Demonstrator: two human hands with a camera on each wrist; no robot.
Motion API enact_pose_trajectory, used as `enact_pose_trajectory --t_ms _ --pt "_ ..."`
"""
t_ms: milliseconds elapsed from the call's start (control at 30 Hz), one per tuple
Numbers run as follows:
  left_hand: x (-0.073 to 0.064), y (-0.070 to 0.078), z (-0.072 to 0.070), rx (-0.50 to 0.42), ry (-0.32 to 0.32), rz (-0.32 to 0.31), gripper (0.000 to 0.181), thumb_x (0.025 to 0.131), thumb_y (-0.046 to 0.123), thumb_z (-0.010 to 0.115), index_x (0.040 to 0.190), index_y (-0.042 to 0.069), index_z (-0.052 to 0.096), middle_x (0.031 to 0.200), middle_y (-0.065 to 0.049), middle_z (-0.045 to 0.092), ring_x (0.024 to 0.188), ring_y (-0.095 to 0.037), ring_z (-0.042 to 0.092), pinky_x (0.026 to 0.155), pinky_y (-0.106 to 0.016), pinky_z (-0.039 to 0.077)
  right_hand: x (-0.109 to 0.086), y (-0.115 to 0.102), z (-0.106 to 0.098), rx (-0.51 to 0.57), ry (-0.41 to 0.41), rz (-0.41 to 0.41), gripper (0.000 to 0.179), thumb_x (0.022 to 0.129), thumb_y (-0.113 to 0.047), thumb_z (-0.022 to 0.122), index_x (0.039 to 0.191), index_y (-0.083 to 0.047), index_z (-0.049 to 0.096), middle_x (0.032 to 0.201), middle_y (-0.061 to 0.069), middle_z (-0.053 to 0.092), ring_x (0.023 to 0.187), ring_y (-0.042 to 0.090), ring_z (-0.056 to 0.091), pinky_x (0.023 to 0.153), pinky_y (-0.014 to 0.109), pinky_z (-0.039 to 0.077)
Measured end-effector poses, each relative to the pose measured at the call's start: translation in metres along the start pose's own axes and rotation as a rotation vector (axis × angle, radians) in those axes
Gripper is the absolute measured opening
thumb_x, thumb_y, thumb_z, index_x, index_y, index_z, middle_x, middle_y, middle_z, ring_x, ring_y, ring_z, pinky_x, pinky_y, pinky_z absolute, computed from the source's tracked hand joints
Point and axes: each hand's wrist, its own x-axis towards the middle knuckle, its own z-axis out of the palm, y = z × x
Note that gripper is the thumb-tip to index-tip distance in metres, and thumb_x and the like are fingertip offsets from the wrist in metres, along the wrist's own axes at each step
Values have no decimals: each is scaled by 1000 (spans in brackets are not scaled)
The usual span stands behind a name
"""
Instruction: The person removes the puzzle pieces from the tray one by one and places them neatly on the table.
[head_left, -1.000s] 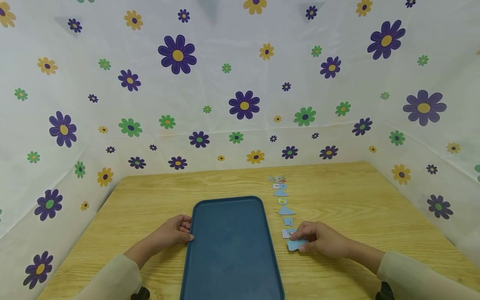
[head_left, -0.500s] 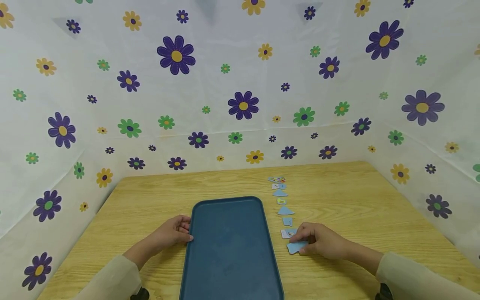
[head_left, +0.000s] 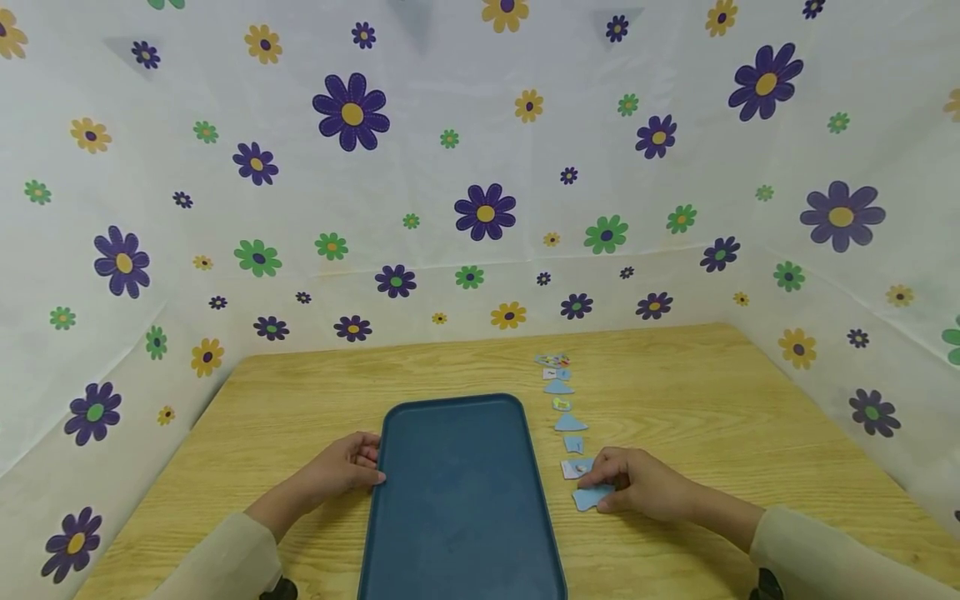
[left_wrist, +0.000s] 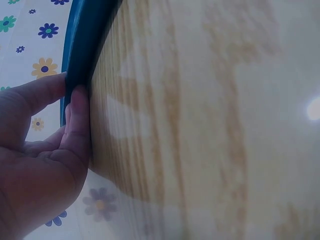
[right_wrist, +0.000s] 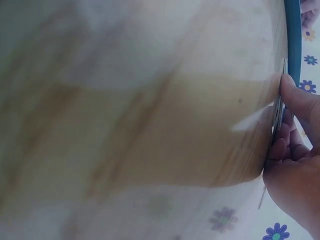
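In the head view, my left hand (head_left: 339, 468) holds the left edge of a dark blue tray (head_left: 461, 492), thumb at the rim. The left wrist view shows that tray edge (left_wrist: 82, 45) between the thumb and fingers. Right of the tray, my right hand (head_left: 651, 485) pinches a flat light blue puzzle piece (head_left: 588, 498) low over the wooden table, its right end hidden by the fingers. Just beyond lies a pale piece with a small printed picture (head_left: 570, 470), partly covered by the index finger.
Several flat pieces run in a line away from me: a notched blue one (head_left: 573, 445), a blue triangle (head_left: 571, 423), a yellow-green printed one (head_left: 561, 405) and more at the far end. A flower-print cloth (head_left: 420, 167) walls the wooden table (head_left: 675, 392) on the back and sides.
My right hand has shifted the blue puzzle piece slightly toward me, so more of the printed piece beyond it shows. The left hand stays on the tray edge.
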Motion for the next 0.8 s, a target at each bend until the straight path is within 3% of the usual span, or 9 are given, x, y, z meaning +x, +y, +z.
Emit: enact_pose_trajectory --t_ms 367,633,800 --pt "-1 1 0 35 17 -5 64 83 -2 73 134 -16 36 102 -14 48 88 -22 50 71 -28 49 0 0 0 -44 -2 10 29 80 -10 78 108 -6 74 100 3 62 85 12 53 71 23 46" --pt "-2 -1 0 39 45 -12 63 83 -3 72 134 -16 37 103 -16 50 88 -23 52 72 -31 52 4 -4 -2 -5 -13 37 28 82 -7 76 110 -6 73 103 5 62 98 15 58 85 23 47" --pt "-3 -2 -3 49 72 -22 62 83 -1 74 133 -14 40 104 -16 52 88 -23 54 73 -33 52 8 -11 -7 -13 -4 45 29 83 -7 75 112 -5 72 104 7 62 90 17 54 74 24 46"
